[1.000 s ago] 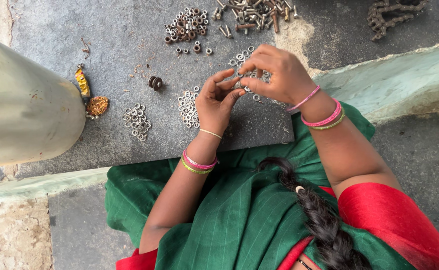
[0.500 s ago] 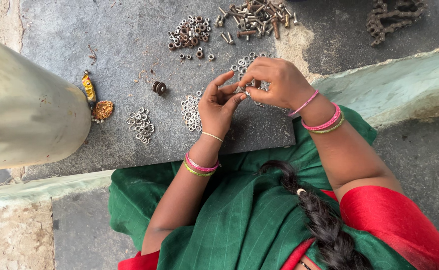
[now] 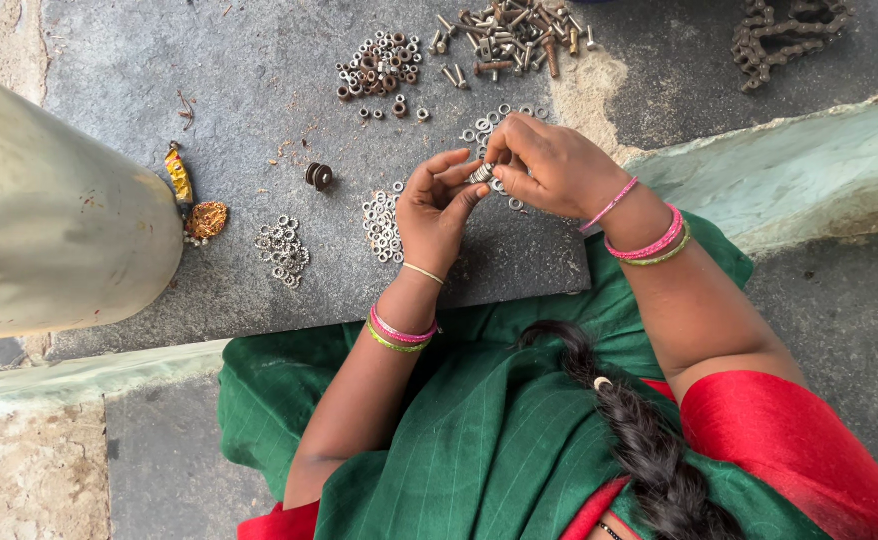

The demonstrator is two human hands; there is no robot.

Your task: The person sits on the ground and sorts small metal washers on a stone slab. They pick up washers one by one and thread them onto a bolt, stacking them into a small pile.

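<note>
At frame centre, above the counter (image 3: 259, 90), the left hand (image 3: 434, 215) and right hand (image 3: 549, 165) pinch one small bolt (image 3: 482, 173) together, seemingly threading a nut, which calls for steady fingertip twisting.

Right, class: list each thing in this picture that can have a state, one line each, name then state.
left hand: pinching a small metal piece
right hand: fingers closed on the same piece
bolts: loose heap
dark nuts: loose heap
washers: small flat pile
chain: lying bunched, rusty
</note>
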